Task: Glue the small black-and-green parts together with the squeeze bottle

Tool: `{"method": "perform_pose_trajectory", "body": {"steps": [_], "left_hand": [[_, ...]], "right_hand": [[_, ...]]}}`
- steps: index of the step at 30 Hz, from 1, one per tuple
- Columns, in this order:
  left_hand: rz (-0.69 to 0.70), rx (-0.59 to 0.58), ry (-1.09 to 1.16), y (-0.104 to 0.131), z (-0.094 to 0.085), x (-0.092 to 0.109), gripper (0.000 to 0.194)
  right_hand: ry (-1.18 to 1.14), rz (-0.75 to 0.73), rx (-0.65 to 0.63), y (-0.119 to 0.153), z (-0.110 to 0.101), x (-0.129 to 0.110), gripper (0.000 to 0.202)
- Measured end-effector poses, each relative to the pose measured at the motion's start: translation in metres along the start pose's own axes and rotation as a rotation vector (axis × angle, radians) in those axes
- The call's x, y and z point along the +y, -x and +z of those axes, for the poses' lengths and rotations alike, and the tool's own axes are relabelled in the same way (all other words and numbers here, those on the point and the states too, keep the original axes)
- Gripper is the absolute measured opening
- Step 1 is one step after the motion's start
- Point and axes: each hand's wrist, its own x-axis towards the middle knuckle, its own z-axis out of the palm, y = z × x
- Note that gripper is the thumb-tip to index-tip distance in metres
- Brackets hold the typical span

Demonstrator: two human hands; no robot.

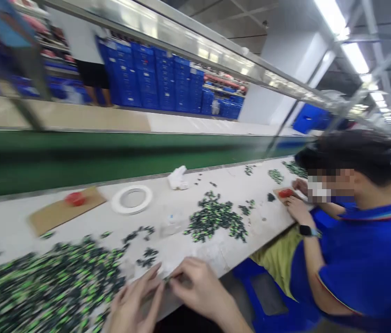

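My left hand point(138, 298) and my right hand point(200, 286) come together over the front edge of the white table. A small dark part point(167, 280) sits between their fingertips, too blurred to make out in detail. The right thumb and fingers pinch it; the left fingers, bent and partly apart, close on its other side. To the left spreads a large heap of small black-and-green parts point(59, 282). Just beyond my hands lies a little group of similar dark parts point(147, 257). Another pile of these parts point(216, 217) is farther right.
A white tape roll point(132, 200), cardboard point(66, 210) with a red object point(75, 199), and crumpled white material point(178, 178) lie toward the back. At right, a co-worker in a blue shirt point(372, 254) handles a red item point(285, 193). A green conveyor side point(112, 157) runs behind.
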Motion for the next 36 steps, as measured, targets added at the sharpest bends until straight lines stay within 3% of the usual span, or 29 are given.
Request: {"method": "perform_pose_trajectory", "body": {"steps": [4, 8, 10, 14, 20, 27, 36], "left_hand": [[-0.002, -0.002, -0.067, -0.011, -0.014, 0.001, 0.037], [-0.092, 0.127, -0.216, -0.018, -0.041, -0.015, 0.031], [-0.152, 0.205, -0.278, -0.024, -0.052, -0.019, 0.029], [-0.199, 0.273, -0.361, -0.047, -0.063, -0.015, 0.026], [-0.145, 0.171, -0.455, -0.083, -0.056, -0.007, 0.025], [-0.071, 0.030, -0.538, -0.094, -0.060, -0.015, 0.052], [-0.035, -0.047, -0.565, -0.107, -0.059, -0.027, 0.031]], "right_hand": [[0.065, 0.085, 0.272, -0.014, -0.032, 0.030, 0.020], [0.197, 0.270, 0.546, -0.037, -0.050, 0.063, 0.050], [0.263, 0.364, 0.592, -0.046, -0.048, 0.066, 0.065], [0.204, 0.293, 0.427, -0.069, -0.023, 0.055, 0.076], [0.159, 0.190, 0.343, -0.106, 0.013, 0.047, 0.057], [-0.144, 0.297, 0.369, -0.097, 0.008, 0.039, 0.045], [-0.409, 0.386, 0.257, -0.062, -0.010, 0.028, 0.046]]}}
